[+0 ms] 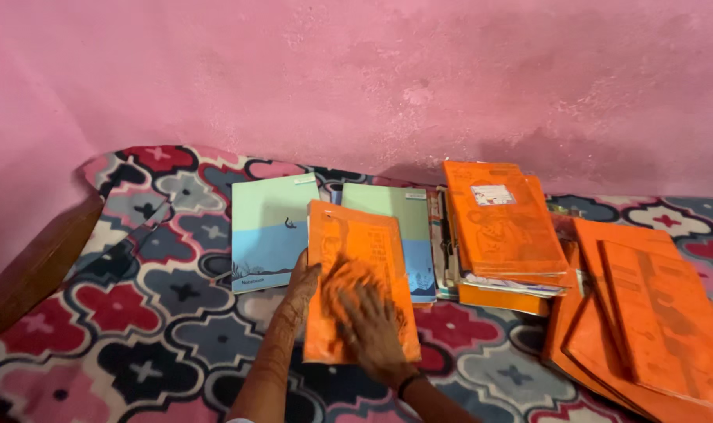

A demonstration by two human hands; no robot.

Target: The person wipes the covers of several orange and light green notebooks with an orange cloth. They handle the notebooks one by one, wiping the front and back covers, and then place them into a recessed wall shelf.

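Note:
An orange-covered notebook (362,251) lies on the patterned bedspread (137,313) in the middle. My left hand (300,294) grips its left edge, thumb on the cover. My right hand (368,317) lies flat on the lower part of the cover, fingers spread and blurred. Under the notebook's right side lies a green-and-blue notebook (399,215). Another green-and-blue notebook (270,231) sits just left of it.
A stack of orange-covered books (501,227) rises to the right, with book spines (444,239) beside it. Several more orange books (646,313) fan out at the far right. A pink wall (356,78) stands behind. A wooden bed edge (35,266) runs along the left.

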